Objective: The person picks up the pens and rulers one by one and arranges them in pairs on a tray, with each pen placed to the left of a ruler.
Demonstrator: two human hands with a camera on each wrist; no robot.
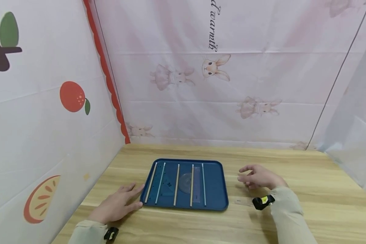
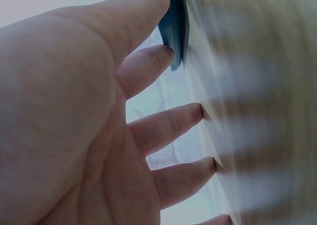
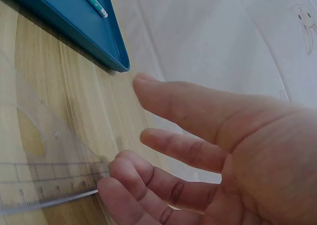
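A blue tray lies on the table, with several pencils set roughly upright across it. Among the pencils are a clear set square, a round clear protractor and a clear ruler. My left hand touches the tray's near left corner, thumb and fingers spread. To the right of the tray, my right hand hovers low with thumb and index apart. Its other fingers bend loosely, tips at the corner of another clear set square, without a visible pinch.
The wood-grain table meets a printed cloth along its back edge. Another cloth wall with fruit pictures stands at the left, and a pale one at the right. Dark wrist cameras sit at both cuffs.
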